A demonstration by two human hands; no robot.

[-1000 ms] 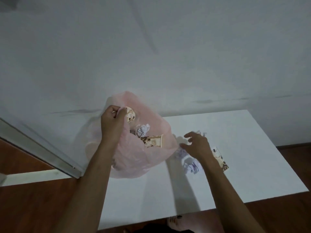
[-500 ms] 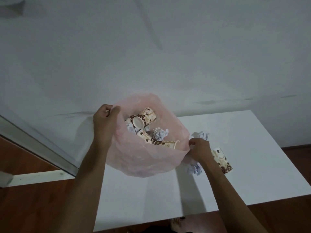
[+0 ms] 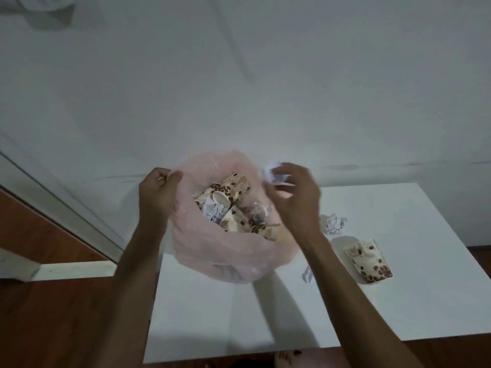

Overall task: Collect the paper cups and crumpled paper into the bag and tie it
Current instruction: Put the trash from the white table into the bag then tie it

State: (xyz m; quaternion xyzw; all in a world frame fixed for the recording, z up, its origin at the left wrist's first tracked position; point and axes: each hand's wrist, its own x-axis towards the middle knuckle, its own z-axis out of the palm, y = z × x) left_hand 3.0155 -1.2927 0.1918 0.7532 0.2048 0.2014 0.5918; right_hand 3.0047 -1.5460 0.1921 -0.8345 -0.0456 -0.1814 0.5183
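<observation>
A thin pink plastic bag (image 3: 228, 258) stands open at the table's far left corner, with several brown-spotted paper cups (image 3: 233, 185) and crumpled papers (image 3: 214, 211) inside. My left hand (image 3: 159, 193) pinches the bag's left rim. My right hand (image 3: 292, 197) holds a crumpled white paper (image 3: 273, 172) above the bag's right rim. On the table to the right lie another crumpled paper (image 3: 333, 224) and a flattened spotted cup (image 3: 369, 260). A small paper scrap (image 3: 307, 274) shows beside my right forearm.
The white table (image 3: 398, 301) stands against a white wall (image 3: 265, 88). Brown wooden floor (image 3: 66, 328) lies to the left and right, with a white skirting board (image 3: 74, 269) at the left. Toes show under the table's near edge.
My right hand picked up a crumpled paper from the table and lifted it up over the bag's opening. My left hand kept its hold on the bag's rim.
</observation>
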